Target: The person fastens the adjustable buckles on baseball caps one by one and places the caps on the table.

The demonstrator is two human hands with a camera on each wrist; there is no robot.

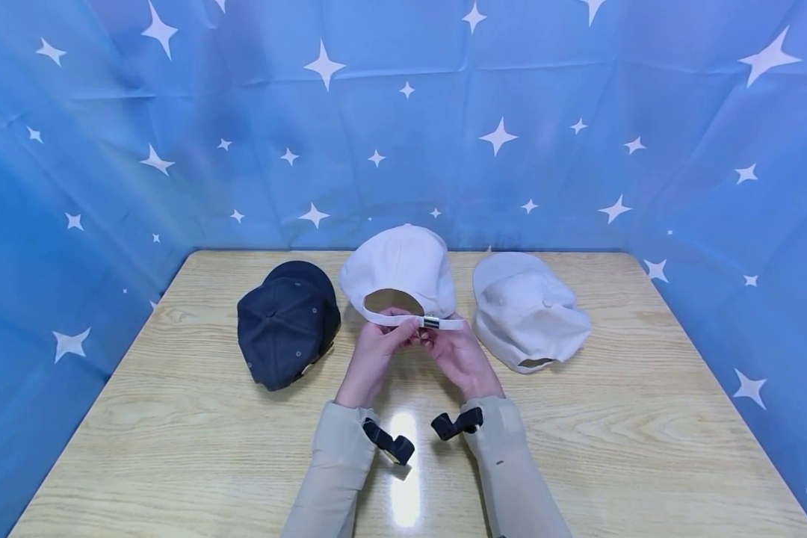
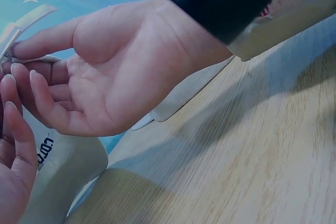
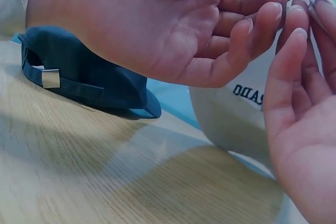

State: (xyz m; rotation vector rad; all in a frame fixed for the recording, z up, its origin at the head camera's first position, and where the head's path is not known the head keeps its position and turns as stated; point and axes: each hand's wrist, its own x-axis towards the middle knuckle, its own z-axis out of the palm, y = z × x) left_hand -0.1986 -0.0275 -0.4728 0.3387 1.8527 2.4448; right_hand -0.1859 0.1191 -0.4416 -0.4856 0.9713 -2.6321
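A white baseball cap (image 1: 403,261) is held up at the back middle of the table, its rear opening facing me. Across the bottom of that opening runs its white strap with a metal buckle (image 1: 431,322); the strap's end sticks out to the right. My left hand (image 1: 375,353) pinches the strap just left of the buckle, thumb on top. My right hand (image 1: 467,360) pinches at the buckle's right side, its fingertips close to the left ones. Dark lettering (image 3: 248,94) shows inside the cap in the right wrist view.
A navy cap (image 1: 285,321) lies on the wooden table (image 1: 195,448) at left, and a second whitish cap (image 1: 531,314) lies at right. Behind the table hangs a blue cloth (image 1: 417,179) with white stars. Black camera straps sit on both wrists.
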